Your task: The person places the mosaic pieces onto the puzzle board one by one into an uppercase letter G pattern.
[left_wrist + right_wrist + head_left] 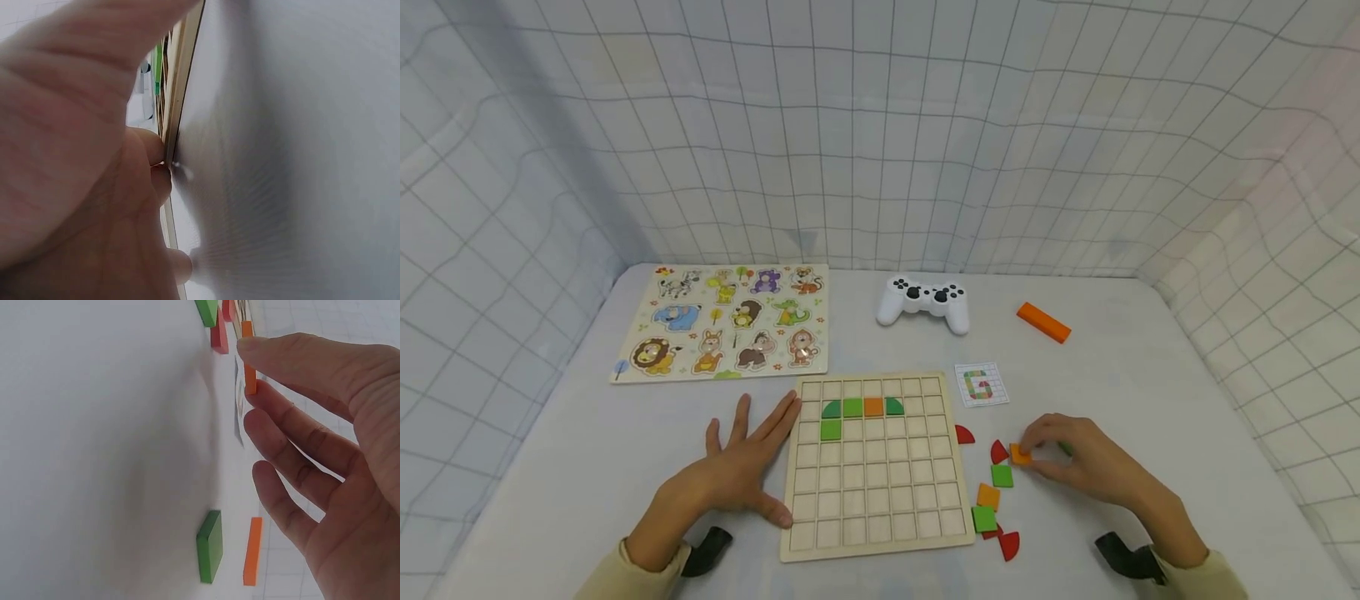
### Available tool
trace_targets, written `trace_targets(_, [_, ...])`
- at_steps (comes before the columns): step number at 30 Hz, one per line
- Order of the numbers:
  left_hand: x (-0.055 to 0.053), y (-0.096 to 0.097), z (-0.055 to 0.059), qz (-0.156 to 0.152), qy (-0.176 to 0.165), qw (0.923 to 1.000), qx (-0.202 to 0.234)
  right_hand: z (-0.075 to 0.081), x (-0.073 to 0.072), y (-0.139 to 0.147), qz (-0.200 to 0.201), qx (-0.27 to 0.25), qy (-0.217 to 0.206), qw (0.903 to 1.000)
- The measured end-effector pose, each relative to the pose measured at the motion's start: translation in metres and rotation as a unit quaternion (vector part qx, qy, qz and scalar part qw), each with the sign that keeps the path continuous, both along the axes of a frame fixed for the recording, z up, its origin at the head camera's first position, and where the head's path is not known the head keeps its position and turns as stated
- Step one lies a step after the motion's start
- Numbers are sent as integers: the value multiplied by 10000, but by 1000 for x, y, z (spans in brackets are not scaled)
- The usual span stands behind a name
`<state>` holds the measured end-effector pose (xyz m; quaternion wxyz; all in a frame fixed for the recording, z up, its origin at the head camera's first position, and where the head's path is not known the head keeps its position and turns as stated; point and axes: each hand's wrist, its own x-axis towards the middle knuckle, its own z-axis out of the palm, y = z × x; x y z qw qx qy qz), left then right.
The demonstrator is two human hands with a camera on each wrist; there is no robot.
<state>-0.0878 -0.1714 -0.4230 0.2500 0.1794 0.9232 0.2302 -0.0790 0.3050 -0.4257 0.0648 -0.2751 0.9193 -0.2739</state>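
Note:
Between thumb and fingertips, my right hand [1086, 462] pinches an orange square tile [250, 372], lifted off the table in the right wrist view. My left hand [726, 471] lies spread along the left edge of a wooden grid board [880, 552], thumb and fingertips at its rim. Set in the board's upper cells are green square tiles [853, 407], an orange square tile [873, 407] and two dark green quarter-round tiles [894, 407]. Loose green squares [1002, 476], another orange square [988, 497] and red quarter-rounds [1010, 546] lie between the board and my right hand.
A small card [982, 385] with a coloured G pattern lies by the board's upper right corner. Farther back are an animal puzzle board [775, 333], a white game controller [925, 304] and an orange bar [1043, 322]. A green piece [211, 547] lies under my right palm.

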Motion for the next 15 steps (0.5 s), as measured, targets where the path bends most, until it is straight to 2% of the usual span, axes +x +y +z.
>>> trace_targets(6, [1, -1, -2, -45, 8, 10000, 9, 3, -6, -13, 57, 60, -79, 9999])
trace_targets(15, [1, -2, 0, -49, 57, 9999, 98, 9, -18, -33, 396, 46, -51, 9992])
